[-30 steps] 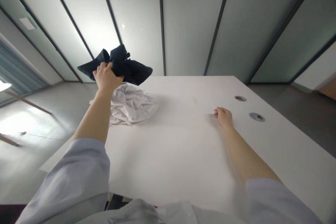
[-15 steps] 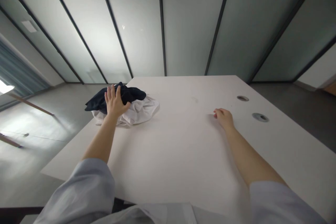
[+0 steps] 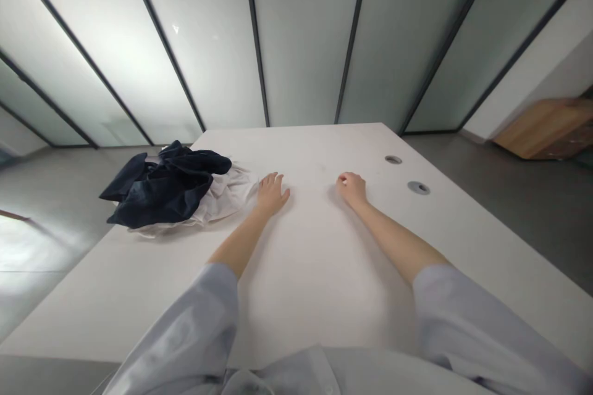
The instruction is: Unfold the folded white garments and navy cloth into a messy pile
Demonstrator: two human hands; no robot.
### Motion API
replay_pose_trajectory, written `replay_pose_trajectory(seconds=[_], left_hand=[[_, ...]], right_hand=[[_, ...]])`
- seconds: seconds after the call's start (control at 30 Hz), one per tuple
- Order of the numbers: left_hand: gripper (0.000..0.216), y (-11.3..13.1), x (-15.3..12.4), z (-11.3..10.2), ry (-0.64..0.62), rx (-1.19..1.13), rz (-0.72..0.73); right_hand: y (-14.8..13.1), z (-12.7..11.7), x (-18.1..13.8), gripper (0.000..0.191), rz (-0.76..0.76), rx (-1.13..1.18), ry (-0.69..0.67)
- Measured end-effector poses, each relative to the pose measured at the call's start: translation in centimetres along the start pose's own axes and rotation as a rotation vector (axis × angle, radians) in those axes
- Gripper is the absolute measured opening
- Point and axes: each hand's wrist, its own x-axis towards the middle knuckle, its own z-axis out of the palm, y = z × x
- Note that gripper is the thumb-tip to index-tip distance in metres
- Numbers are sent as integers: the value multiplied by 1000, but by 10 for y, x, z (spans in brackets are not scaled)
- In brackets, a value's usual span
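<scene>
A crumpled dark navy garment (image 3: 162,188) lies on top of a crumpled white garment (image 3: 225,194) near the left edge of the white table (image 3: 324,271). My left hand (image 3: 271,193) lies flat on the table just right of the white garment, fingers stretched out, holding nothing. My right hand (image 3: 353,188) rests on the table a little further right, its fingers curled under, with nothing visible in them.
Two round cable holes (image 3: 393,160) (image 3: 418,187) sit in the table to the right of my right hand. Frosted glass wall panels with dark frames stand behind the table. A wooden box (image 3: 537,126) is on the floor at the far right.
My left hand dropped the navy garment onto the white one, let go, and moved right to lie flat on the table. The view has turned to the right. My right hand stayed put.
</scene>
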Motion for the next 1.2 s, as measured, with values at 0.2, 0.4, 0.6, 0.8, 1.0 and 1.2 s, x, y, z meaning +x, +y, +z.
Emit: replay_pose_trajectory(seconds=[0.2, 0.4, 0.6, 0.8, 1.0, 1.2], left_hand=[[55, -1, -9, 11, 20, 46, 51], [66, -4, -16, 12, -137, 102, -43], [72, -1, -17, 12, -239, 129, -57], [82, -2, -16, 11, -391, 105, -68], [85, -2, -15, 10, -420, 108, -59], [87, -1, -18, 8, -440, 111, -63]], right_hand=[[-10, 3, -19, 41, -316, -242, -115], [-12, -4, -25, 69, -189, -296, -319], [-28, -7, -32, 85, -121, -340, -513], [-31, -6, -36, 90, -156, -385, -563], [-35, -10, -36, 88, -154, -383, -583], [-36, -11, -37, 88, -152, -376, -580]])
